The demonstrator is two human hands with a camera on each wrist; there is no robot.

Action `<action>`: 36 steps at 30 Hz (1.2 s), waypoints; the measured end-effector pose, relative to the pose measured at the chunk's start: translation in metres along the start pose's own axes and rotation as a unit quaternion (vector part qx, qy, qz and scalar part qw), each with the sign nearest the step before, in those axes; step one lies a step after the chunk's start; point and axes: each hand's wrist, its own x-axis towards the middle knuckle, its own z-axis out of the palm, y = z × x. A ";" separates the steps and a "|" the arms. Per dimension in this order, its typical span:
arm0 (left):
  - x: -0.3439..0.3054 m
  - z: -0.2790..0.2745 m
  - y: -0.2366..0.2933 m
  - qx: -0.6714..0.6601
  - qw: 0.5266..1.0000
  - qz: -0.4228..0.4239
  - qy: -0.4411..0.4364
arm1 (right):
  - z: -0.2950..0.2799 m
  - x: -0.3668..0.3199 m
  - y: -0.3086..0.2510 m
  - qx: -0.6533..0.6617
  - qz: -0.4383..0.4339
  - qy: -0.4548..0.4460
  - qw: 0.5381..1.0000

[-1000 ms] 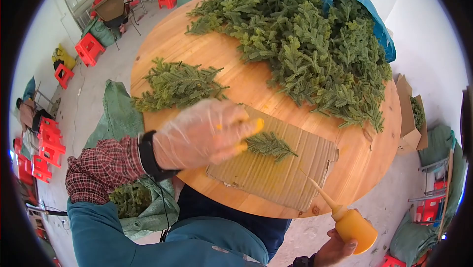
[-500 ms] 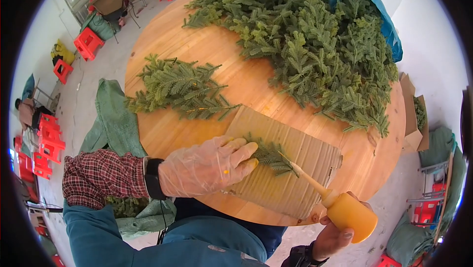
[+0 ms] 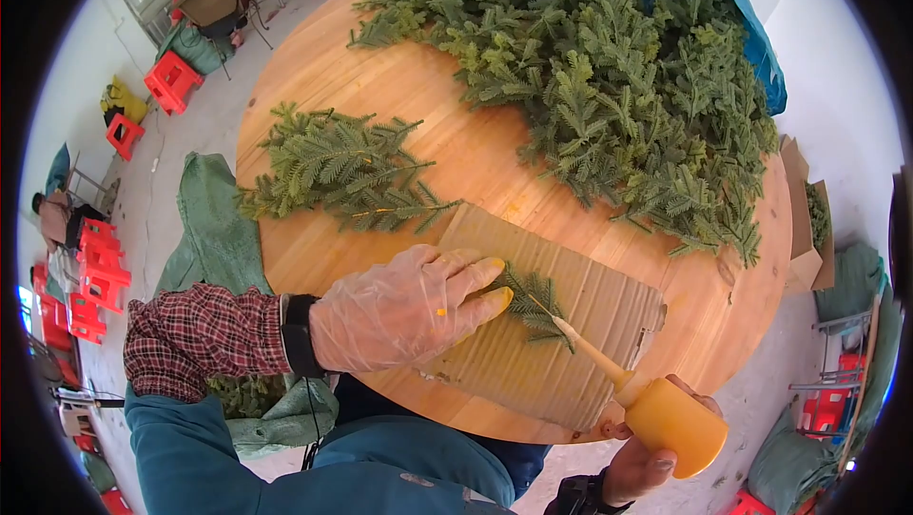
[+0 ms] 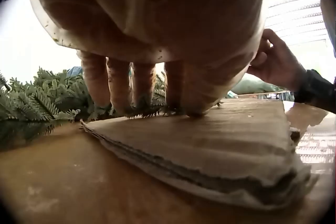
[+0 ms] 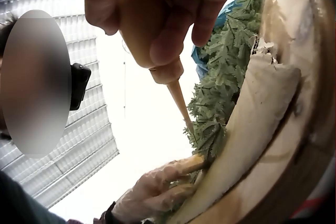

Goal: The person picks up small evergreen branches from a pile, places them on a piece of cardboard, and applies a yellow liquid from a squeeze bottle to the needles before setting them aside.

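Sprig (image 3: 531, 304) on cardboard (image 3: 509, 387), inside its edges, at table's (image 3: 380, 87) near edge | left hand (image 3: 399, 310) pinches one end | right hand (image 3: 635, 473) grips bottle (image 3: 677, 427), hands apart | sprig likely light, springy: hold by end; bottle probably squeezable

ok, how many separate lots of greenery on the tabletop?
3: big pile toward the far right, small pile at left, one sprig on the cardboard, partly under the left hand; bits may be hidden there.
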 end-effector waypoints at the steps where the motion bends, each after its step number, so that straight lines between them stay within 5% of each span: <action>1: 0.000 0.001 0.000 -0.013 1.000 -0.004 -0.003 | -0.001 0.000 0.001 -0.015 -0.005 -0.014 1.000; 7: -0.004 -0.005 -0.001 -0.038 0.995 -0.032 -0.085 | 0.004 0.001 0.003 -0.072 -0.051 -0.029 0.996; 13: -0.005 -0.003 -0.006 -0.052 0.997 -0.008 -0.057 | 0.018 0.005 -0.014 -0.046 0.038 -0.075 0.995; 22: -0.006 -0.003 -0.007 -0.023 0.997 0.012 -0.078 | 0.031 0.006 -0.006 -0.071 -0.011 -0.054 0.996; 34: -0.009 0.003 -0.009 -0.063 0.995 -0.002 -0.077 | 0.021 0.007 -0.018 -0.052 0.049 -0.077 0.994; 36: -0.009 0.004 -0.008 -0.065 0.995 -0.001 -0.071 | 0.008 0.006 -0.003 -0.097 -0.012 -0.071 0.993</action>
